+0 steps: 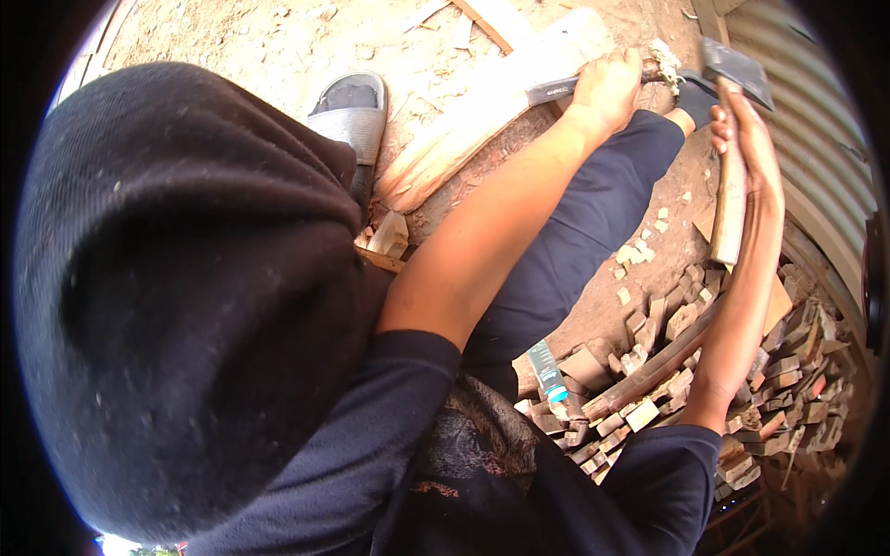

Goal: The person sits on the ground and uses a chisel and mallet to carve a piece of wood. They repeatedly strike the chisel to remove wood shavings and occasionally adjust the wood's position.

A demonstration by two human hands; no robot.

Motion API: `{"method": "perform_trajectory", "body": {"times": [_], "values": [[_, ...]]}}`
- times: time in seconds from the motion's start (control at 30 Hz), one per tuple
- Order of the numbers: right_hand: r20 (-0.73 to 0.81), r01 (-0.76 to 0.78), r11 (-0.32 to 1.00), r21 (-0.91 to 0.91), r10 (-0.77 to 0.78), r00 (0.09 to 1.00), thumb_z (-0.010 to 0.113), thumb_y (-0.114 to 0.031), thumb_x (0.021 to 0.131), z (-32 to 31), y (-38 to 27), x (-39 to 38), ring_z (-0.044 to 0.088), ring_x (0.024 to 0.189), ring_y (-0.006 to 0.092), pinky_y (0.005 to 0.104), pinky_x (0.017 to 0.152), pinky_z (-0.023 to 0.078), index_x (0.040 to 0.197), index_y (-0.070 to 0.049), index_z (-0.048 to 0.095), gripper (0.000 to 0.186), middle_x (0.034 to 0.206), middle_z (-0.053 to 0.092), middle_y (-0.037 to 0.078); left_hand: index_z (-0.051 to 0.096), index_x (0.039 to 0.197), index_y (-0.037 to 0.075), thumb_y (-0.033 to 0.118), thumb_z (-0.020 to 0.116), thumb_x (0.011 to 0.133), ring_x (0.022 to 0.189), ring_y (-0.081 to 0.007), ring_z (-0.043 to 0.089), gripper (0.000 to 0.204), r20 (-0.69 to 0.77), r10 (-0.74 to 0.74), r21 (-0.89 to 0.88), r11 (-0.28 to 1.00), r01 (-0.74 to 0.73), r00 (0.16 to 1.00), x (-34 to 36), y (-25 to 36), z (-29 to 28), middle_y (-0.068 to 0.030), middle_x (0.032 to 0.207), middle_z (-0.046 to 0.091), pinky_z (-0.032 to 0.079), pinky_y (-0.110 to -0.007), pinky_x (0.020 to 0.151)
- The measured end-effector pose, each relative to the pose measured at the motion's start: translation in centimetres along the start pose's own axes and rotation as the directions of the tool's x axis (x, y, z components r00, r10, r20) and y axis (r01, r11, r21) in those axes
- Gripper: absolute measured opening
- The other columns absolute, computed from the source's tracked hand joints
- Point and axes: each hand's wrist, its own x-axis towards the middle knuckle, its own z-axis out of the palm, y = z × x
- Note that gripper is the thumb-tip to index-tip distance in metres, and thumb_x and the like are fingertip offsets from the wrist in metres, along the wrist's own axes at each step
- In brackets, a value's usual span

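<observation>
My left hand (607, 90) is closed around a chisel. Its dark flat blade (552, 91) sticks out to the left over a pale wooden beam (464, 130), and its frayed, splintered handle end (664, 67) shows to the right of my fist. Just right of that end, my right hand (756, 144) grips a hatchet (735, 74) high on its wooden handle, close under the grey metal head. The handle hangs down past my wrist. Between the hatchet head and the frayed end there seems to be a small gap; my fist covers the chisel's middle.
Cut wood offcuts (779, 389) lie piled at the lower right, with a clear plastic bottle (547, 371) beside them. A corrugated metal sheet (816, 139) stands at the right. My sandalled foot (352, 111) rests left of the beam. Black cloth (185, 278) blocks the left side.
</observation>
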Motion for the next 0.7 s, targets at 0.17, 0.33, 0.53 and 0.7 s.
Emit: {"method": "perform_trajectory", "body": {"times": [0.17,0.33,0.53,0.7], "values": [[0.094,-0.169,0.979,-0.118,0.180,0.979,0.051,-0.029,0.096,0.6,-1.3,0.3,0.042,0.049,0.0036,0.0171,0.041,0.037,0.112,-0.004,0.050,0.030,0.074,0.051,0.000,0.051,0.101,-0.006,0.028,0.064,0.085,0.086,-0.0367,0.063,0.040,0.064,-0.077,-0.056,0.995,0.081,0.995,0.2,-0.5,-0.8,-0.0237,0.090,0.062,0.051,-0.043,0.075],[0.025,-0.059,0.971,0.232,0.055,0.998,0.051,-0.028,0.097,0.3,-0.1,3.7,0.041,0.053,0.0020,0.0147,0.043,0.038,0.115,-0.002,0.047,0.032,0.075,0.049,-0.001,0.050,0.104,-0.007,0.029,0.062,0.086,0.088,-0.0385,0.061,0.042,0.059,-0.076,-0.073,0.994,0.080,0.995,0.3,-0.8,-0.7,-0.0255,0.093,0.060,0.050,-0.045,0.077],[0.155,-0.238,0.966,-0.098,0.251,0.955,0.052,-0.029,0.096,0.2,-1.4,2.1,0.043,0.049,0.0025,0.0172,0.040,0.039,0.105,-0.002,0.051,0.029,0.075,0.054,0.000,0.050,0.104,-0.006,0.028,0.061,0.088,0.090,-0.0382,0.060,0.040,0.066,-0.106,-0.071,0.991,0.111,0.992,0.4,-1.2,-1.0,-0.0252,0.096,0.059,0.050,-0.045,0.079],[0.043,-0.066,0.997,-0.042,0.068,0.997,0.052,-0.026,0.095,-1.2,-0.1,3.8,0.047,0.057,0.0058,0.0187,0.047,0.041,0.105,-0.003,0.049,0.026,0.076,0.053,0.003,0.050,0.104,-0.006,0.028,0.059,0.089,0.094,-0.0378,0.059,0.038,0.107,-0.062,-0.073,0.995,0.070,0.992,0.3,-0.8,-0.6,-0.0241,0.099,0.058,0.049,-0.044,0.081]]}}
